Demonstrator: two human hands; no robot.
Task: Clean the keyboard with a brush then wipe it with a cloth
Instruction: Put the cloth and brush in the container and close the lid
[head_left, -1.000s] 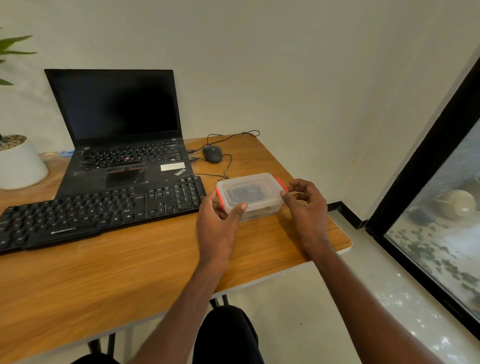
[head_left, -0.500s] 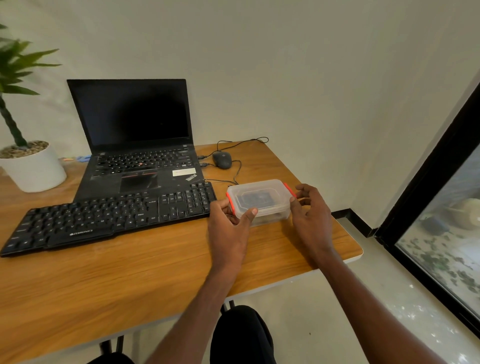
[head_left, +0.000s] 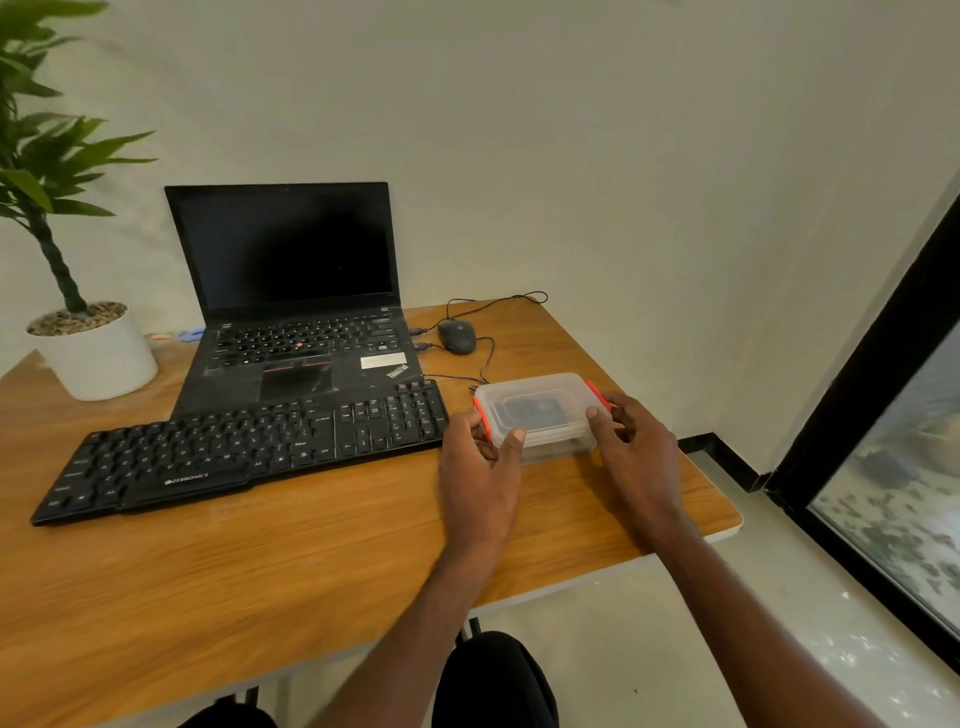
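A black external keyboard lies across the wooden table, in front of an open black laptop. To its right stands a clear plastic box with red side clips and a closed lid; something dark shows inside, too blurred to name. My left hand grips the box's left end, thumb on the lid's front edge. My right hand holds the right end, with its thumb resting on the lid's near right corner. No brush or cloth is visible.
A black wired mouse sits behind the box with its cable looping near the laptop. A white potted plant stands at the table's back left. The table's right edge drops off near a dark-framed glass door.
The view has shifted so the table's items sit further right and lower. Both hands stay on the box, and my right thumb has come onto the lid's near right corner.
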